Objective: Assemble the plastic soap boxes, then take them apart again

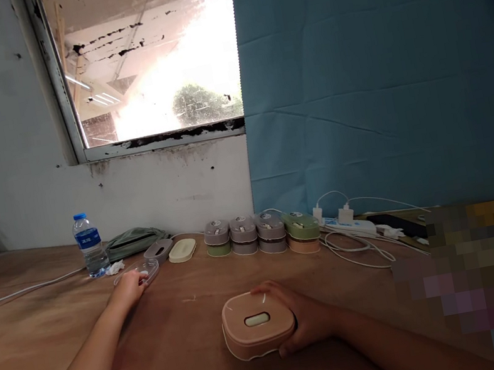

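My right hand (298,313) is wrapped round the right side of a peach-coloured rounded box (239,333), thumb in front and fingers behind. The box sits on the table, with a pale bar showing in the oval slot on its top. Farther off to the left, my left hand (129,289) has its fingers closed at the near edge of a clear plastic lid (151,269); its fingertips are partly hidden. Just behind that lid lie a grey slotted lid (159,251) and a cream-coloured lid (183,250).
Several two-tier rounded boxes (243,230) stand in a row near the wall. A water bottle (90,247), a crumpled tissue (115,268) and a grey-green pouch (135,241) are at the back left. Right of the boxes are a power strip (350,225) and looped white cables (358,248).
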A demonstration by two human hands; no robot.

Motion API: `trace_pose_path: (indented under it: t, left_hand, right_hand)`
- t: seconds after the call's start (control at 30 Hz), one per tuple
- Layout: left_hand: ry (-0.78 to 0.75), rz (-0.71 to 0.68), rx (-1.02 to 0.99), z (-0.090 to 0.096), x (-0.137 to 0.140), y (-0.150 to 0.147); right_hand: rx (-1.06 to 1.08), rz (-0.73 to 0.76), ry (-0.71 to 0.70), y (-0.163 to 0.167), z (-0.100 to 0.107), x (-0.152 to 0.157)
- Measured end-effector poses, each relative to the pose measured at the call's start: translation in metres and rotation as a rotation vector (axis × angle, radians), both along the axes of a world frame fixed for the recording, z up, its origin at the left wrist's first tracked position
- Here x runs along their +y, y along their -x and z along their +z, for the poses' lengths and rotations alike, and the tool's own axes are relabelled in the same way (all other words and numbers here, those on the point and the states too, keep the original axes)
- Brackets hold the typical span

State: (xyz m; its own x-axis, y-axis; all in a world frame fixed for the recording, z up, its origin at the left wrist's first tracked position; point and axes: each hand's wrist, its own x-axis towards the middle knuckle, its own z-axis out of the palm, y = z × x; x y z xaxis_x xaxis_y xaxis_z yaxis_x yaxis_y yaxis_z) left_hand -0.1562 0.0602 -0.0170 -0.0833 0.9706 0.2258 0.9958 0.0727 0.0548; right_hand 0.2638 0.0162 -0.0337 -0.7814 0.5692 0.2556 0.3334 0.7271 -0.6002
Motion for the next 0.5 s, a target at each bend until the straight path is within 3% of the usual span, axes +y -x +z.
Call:
trace_pose_path:
  t: [0.5]
  left_hand:
    - [0.005,-0.055,0.039,0.0060,-0.0044,-0.0023]
  right_hand:
    - [-0.008,-0.001,0.013,0.0004,0.0013,0.0000]
